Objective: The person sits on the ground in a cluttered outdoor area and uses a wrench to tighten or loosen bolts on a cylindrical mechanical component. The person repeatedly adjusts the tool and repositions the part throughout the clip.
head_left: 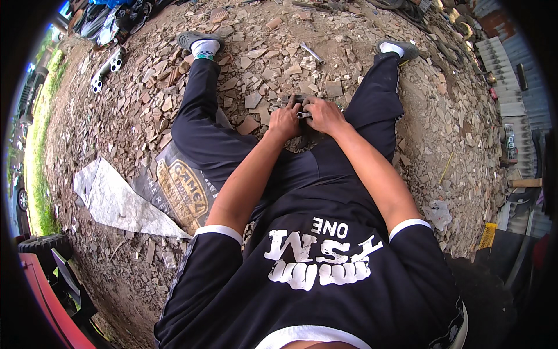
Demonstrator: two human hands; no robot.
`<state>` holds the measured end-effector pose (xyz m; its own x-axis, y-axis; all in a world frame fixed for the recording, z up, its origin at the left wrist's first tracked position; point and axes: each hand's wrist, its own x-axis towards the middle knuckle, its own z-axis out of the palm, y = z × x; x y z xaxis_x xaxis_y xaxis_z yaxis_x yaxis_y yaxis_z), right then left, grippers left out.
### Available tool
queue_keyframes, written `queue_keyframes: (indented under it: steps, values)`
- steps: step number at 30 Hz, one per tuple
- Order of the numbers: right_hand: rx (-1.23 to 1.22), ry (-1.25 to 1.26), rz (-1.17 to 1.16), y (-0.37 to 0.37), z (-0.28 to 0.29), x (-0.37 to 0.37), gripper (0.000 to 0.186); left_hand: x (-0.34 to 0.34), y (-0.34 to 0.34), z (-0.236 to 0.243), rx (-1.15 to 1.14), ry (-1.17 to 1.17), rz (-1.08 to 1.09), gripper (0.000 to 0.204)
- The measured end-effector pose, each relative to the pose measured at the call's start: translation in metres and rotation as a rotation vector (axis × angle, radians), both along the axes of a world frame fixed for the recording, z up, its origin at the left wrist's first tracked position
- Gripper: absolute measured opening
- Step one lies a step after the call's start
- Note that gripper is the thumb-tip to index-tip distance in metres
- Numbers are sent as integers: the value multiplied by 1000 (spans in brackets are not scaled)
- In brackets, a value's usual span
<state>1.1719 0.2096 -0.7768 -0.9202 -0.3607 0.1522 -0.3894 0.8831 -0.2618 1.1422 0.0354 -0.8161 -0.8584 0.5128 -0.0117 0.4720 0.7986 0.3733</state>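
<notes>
Both my hands are close together between my spread legs, low over the rubble. My left hand [285,120] is closed, its fingers curled over a dark, dirty metal part [300,99]. Beside it my right hand [324,114] is closed too, fingers bent over the far side of the same area. A short silvery tool with a round end [302,115] sticks out from under the right hand toward the left one; its other end is hidden. The full shape of the dark part is covered by my fingers.
A silvery wrench [312,52] lies on the broken-tile ground between my feet. To the left are a whitish sheet [119,198], a dark printed mat [183,189] and a metal piece with round openings [107,70]. Corrugated sheets [503,75] stand at right.
</notes>
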Motion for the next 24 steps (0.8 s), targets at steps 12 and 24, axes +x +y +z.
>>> queue_keyframes:
  steps: [12,24]
  values:
    - [-4,17,33,-1,1,-1,21,-2,0,-2,-20,37,-13,65]
    - [42,-13,-34,0,-4,-1,30,-4,5,-5,-61,7,1,74]
